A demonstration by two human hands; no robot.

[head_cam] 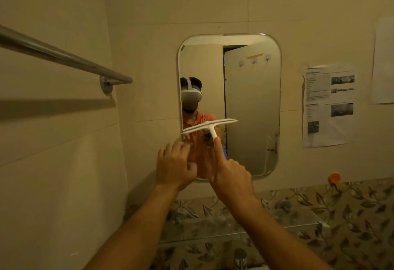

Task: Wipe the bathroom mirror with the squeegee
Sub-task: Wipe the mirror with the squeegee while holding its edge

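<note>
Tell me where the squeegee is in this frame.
Head view, centre: the squeegee is raised before the lower left of the mirror, its handle gripped by the right hand, the left hand close beside.

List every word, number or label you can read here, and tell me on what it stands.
Printed sheet taped right of the mirror: lines of text beside small photos, too blurred to read.
Paper at the right edge: blurred, nothing readable.
Squeegee: no lettering visible.
</note>
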